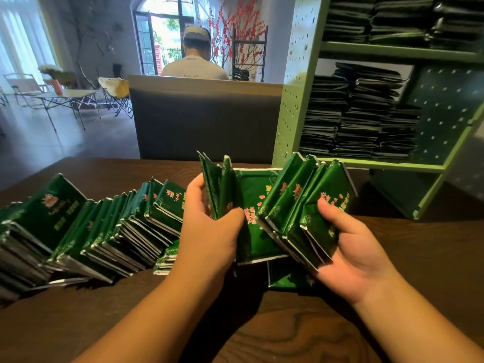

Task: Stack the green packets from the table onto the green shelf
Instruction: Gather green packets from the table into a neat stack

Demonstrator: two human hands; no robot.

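A long leaning row of green packets (104, 226) covers the left half of the dark wooden table (262, 323). My left hand (209, 231) grips several upright packets (217, 189) at the row's right end. My right hand (351, 247) holds a fanned bundle of packets (309, 205), thumb on top. Between the two bundles one packet (258, 218) lies flat, with another partly hidden under it. The green shelf (296, 106) stands at the table's far right, its two visible levels holding stacks of packets (358, 116).
A grey partition (204, 121) rises behind the table, and a person (195, 61) sits beyond it facing away. Folding chairs and a small table (65, 98) stand at the far left near windows. The shelf's lower frame (419, 203) rests on the table's right side.
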